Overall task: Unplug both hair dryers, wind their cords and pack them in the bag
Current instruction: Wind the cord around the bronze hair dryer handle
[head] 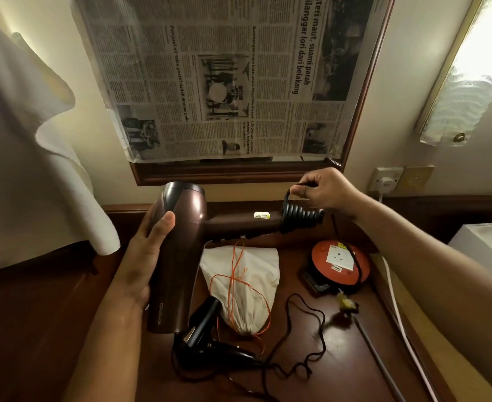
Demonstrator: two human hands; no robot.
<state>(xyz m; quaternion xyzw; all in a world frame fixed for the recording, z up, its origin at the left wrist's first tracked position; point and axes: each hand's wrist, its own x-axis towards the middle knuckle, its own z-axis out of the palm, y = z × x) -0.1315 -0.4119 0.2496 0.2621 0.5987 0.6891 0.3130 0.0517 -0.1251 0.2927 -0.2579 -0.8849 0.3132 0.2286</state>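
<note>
1. Dark wooden surface (355, 358) under a newspaper-covered mirror (224, 82) carries most of the gear, with a wall socket (387, 179) off to the right.

2. Above it the brown hair dryer (175, 256) is held clear of the wood. Its barrel runs roughly toward and away from the person, and its handle sticks out sideways to the right.

3. The left hand (146, 256) wraps the barrel, thumb on top and fingers curled round the far side.

4. The right hand (323, 187) pinches the black cord (301, 220) just above the handle's end, where several tight turns already sit side by side. The hand is directly over the coil, so I judge the next turn goes round the handle's long axis, right hand circling and left hand steadying.

5. From the coil the loose cord drops toward the orange extension reel (340, 264); the blurred plug (346, 304) seems to lie just in front of it, out of the socket.

6. The black hair dryer (210, 343) lies on the surface below the left hand, its own cord (305, 338) sprawled unwound to the right.

7. Between the two dryers lies the cream drawstring bag (244, 282), flat, with orange strings, its gathered end toward the person. Nothing is in it yet, as far as I can see.
</note>
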